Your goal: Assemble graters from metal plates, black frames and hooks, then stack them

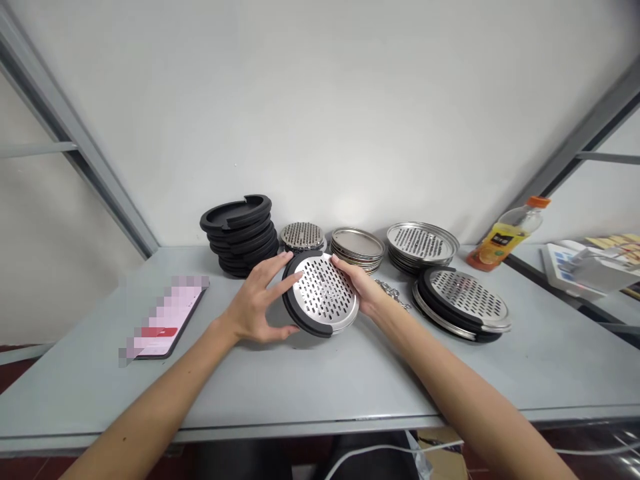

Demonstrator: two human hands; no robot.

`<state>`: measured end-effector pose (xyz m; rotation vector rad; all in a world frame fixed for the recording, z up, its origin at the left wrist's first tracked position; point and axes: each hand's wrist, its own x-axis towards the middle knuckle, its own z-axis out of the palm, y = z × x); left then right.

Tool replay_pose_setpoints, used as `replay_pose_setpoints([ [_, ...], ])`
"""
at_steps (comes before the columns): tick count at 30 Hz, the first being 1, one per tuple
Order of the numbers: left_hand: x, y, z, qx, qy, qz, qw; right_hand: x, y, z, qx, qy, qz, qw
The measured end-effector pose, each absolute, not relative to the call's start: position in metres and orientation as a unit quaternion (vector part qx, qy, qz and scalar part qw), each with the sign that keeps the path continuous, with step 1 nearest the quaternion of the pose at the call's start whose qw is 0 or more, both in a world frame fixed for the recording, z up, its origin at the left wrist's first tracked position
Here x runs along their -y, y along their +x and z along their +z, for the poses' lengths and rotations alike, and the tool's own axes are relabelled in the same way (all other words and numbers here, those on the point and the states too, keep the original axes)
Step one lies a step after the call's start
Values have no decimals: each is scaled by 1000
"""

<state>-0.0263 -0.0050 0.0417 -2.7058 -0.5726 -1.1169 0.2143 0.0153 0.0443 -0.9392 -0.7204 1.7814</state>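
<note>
A round metal grater plate (pixel 325 290) with a slotted face is held tilted above the table. A black C-shaped rim (pixel 299 310) wraps its left and lower edge. My left hand (pixel 260 297) grips the rim side, with the fingers spread around it and the index finger lying over the face. On the opposite edge, my right hand (pixel 359 283) holds the bare metal, thumb at the top; its other fingers are hidden behind. Just beyond my right hand lies a small heap of metal pieces (pixel 393 292). Finished-looking rimmed graters (pixel 465 300) lie stacked farther right.
Behind stand a stack of black rims (pixel 240 240), small slotted discs (pixel 303 235), plain metal discs (pixel 357 243) and larger slotted plates (pixel 423 241). A phone (pixel 167 317) lies left. An orange drink bottle (pixel 507 233) leans at right, near a white box (pixel 575 267).
</note>
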Motion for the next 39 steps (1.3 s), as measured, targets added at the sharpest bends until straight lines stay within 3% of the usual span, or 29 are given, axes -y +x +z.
replay_pose_setpoints([
  [7,2,-20,36,150,-926,-326,113,-16,217,44,321,-408,739,429],
  [14,0,-24,35,187,-923,-337,7,-14,220,39,417,-407,716,384],
  [23,6,-22,40,357,-748,-518,-209,-12,224,51,437,-340,777,301],
  [26,4,-23,40,421,-684,-553,-222,-13,221,45,509,-418,683,315],
  [29,0,-26,39,436,-667,-563,-221,-13,219,35,621,-528,409,410],
  [32,-2,-28,37,438,-670,-559,-215,-10,219,28,706,-505,190,459],
  [39,7,-22,34,386,-745,-498,-221,1,213,37,806,-343,189,444],
])
